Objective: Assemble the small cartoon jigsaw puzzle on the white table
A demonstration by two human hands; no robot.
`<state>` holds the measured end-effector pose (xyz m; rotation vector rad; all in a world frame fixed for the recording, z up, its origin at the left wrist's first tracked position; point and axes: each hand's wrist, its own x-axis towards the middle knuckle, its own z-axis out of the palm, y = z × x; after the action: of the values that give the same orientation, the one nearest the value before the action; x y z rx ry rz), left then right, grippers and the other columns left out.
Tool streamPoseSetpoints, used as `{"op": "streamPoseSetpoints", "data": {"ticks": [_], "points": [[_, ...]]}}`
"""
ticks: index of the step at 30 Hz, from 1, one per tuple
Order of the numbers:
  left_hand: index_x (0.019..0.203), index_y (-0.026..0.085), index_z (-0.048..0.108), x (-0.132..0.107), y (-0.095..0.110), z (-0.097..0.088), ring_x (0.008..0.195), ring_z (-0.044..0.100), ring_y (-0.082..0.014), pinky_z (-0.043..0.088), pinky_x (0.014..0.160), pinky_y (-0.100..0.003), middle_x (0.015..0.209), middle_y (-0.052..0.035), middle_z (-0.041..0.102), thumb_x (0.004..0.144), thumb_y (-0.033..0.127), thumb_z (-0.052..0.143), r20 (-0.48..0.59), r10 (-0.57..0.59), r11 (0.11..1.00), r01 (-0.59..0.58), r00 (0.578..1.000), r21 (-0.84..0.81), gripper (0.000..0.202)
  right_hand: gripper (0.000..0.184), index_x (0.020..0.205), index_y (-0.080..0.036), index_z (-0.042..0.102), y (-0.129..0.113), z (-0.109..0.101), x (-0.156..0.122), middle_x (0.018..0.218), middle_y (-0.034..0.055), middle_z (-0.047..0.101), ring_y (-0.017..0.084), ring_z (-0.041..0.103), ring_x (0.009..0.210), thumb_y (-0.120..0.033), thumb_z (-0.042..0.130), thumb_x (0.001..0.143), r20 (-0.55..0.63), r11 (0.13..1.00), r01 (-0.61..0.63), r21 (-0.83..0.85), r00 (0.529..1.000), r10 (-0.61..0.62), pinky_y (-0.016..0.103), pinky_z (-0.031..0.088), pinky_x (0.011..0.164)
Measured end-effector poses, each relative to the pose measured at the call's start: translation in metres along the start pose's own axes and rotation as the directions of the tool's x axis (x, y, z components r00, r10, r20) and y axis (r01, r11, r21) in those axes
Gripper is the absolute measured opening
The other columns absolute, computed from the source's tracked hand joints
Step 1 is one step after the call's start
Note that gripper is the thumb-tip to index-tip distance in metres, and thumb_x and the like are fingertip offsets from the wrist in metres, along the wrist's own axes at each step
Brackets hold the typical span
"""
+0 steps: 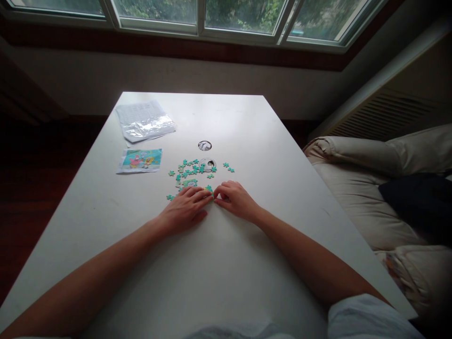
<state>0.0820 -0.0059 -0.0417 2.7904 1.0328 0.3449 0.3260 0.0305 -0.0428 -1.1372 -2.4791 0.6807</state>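
Observation:
My left hand (189, 206) lies palm down on the table, fingers stretched out over a small group of puzzle pieces (209, 189) and partly hiding it. Close by on the other side, my right hand (235, 200) is closed in a pinch at the right edge of that group, on what looks like a puzzle piece. Just beyond my left fingers is a joined patch of puzzle (190, 183) with a printed picture. Several loose teal puzzle pieces (185, 174) are scattered past my hands, and a few more pieces (229, 166) lie to the right.
The white table (229, 273) carries a picture sheet with cartoon figures (141, 161) at left and a clear plastic bag with paper (144, 121) behind it. Two round metallic fittings (205, 146) sit in the tabletop. A beige sofa (353, 202) stands at right, windows (243, 16) ahead.

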Motion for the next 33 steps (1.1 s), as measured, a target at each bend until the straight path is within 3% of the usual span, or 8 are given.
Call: {"op": "streamPoseSetpoints", "data": {"ticks": [12, 18, 27, 33], "points": [[0.146, 0.022, 0.049, 0.0, 0.002, -0.003, 0.133, 0.045, -0.0281, 0.038, 0.115, -0.05, 0.145, -0.0098, 0.054, 0.099, 0.032, 0.053, 0.036, -0.015, 1.0, 0.016, 0.999, -0.006, 0.048, 0.011, 0.091, -0.02, 0.066, 0.001, 0.004, 0.003, 0.079, 0.0007, 0.059, 0.014, 0.048, 0.082, -0.031, 0.065, 0.093, -0.029, 1.0, -0.008, -0.016, 1.0, 0.007, 0.027, 0.029, 0.082], [0.147, 0.022, 0.047, 0.0, 0.002, -0.001, 0.143, 0.038, -0.0281, 0.025, 0.125, -0.051, 0.152, -0.0075, 0.05, 0.098, 0.031, 0.054, 0.032, -0.026, 0.999, 0.027, 0.999, -0.022, 0.05, 0.01, 0.091, -0.02, 0.065, -0.003, 0.005, 0.002, 0.08, 0.0011, 0.059, 0.014, 0.048, 0.083, -0.03, 0.064, 0.093, -0.041, 0.999, -0.024, -0.04, 0.999, 0.022, 0.027, 0.028, 0.082], [0.153, 0.023, 0.039, -0.003, -0.006, 0.004, 0.146, 0.036, -0.027, 0.024, 0.125, -0.049, 0.157, -0.0074, 0.044, 0.101, 0.035, 0.049, 0.039, 0.001, 0.998, 0.002, 0.999, -0.059, 0.055, 0.014, 0.089, -0.019, 0.066, 0.001, 0.007, 0.0, 0.078, 0.0007, 0.06, 0.014, 0.049, 0.081, -0.033, 0.065, 0.092, -0.07, 1.0, 0.0, 0.002, 0.998, 0.0, 0.028, 0.03, 0.084], [0.158, 0.024, 0.03, -0.004, -0.007, 0.008, 0.152, 0.029, -0.0275, 0.019, 0.127, -0.05, 0.164, -0.0065, 0.034, 0.103, 0.042, 0.045, 0.061, -0.012, 0.999, 0.014, 0.998, -0.038, 0.06, 0.015, 0.081, -0.017, 0.064, -0.001, 0.008, 0.003, 0.075, 0.0001, 0.062, 0.012, 0.05, 0.075, -0.027, 0.062, 0.092, -0.136, 0.995, -0.057, 0.086, 0.988, 0.068, 0.027, 0.034, 0.08]]}}
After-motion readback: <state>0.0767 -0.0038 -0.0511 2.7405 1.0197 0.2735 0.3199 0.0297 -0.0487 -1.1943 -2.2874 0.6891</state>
